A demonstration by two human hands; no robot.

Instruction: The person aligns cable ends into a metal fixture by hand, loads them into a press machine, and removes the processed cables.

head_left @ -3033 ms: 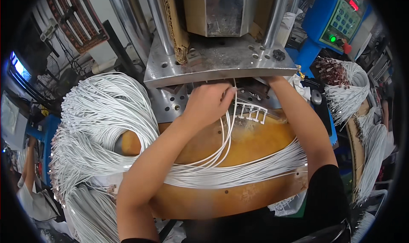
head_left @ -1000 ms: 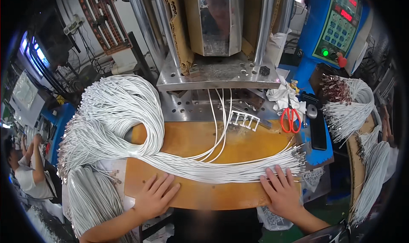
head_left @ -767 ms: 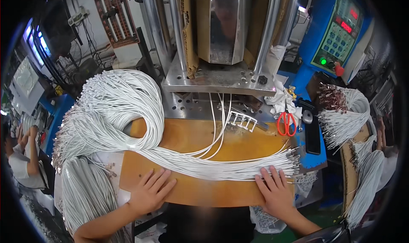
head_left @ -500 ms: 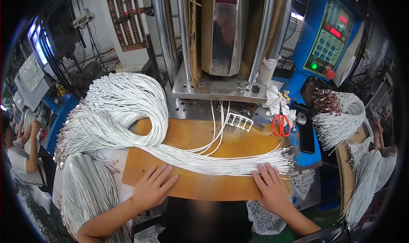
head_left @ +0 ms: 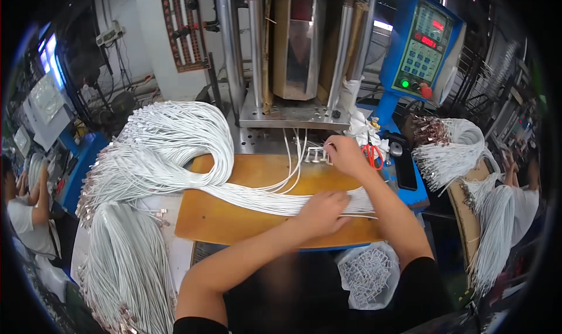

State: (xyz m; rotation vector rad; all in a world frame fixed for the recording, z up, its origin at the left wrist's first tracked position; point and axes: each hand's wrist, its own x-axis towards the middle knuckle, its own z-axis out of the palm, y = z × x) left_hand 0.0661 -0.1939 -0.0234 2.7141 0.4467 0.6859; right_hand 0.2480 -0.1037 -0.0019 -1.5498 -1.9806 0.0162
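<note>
A bundle of thin white cables (head_left: 263, 199) stretches across the brown board (head_left: 234, 226), from a large coil on the left to ends at the right. My left hand (head_left: 323, 214) lies over the bundle near those ends, its fingers curled onto the cables. Farther back, my right hand (head_left: 346, 154) pinches the right end of a small white plastic moulded frame (head_left: 315, 155) at the foot of the metal press (head_left: 293, 119). Several single cables run from the bundle back under the press plate. My right forearm hides part of the cable ends.
Red-handled scissors (head_left: 373, 157), a dark phone (head_left: 405, 171) and a blue control panel (head_left: 418, 53) stand at the right. A bag of small white parts (head_left: 369, 275) hangs below the board. More cable bundles (head_left: 126, 258) hang at the left. People work at both sides.
Both hands have left the board's front edge. My left hand has moved right onto the cables; my right hand has reached back to the white frame. The whole view has shifted slightly.
</note>
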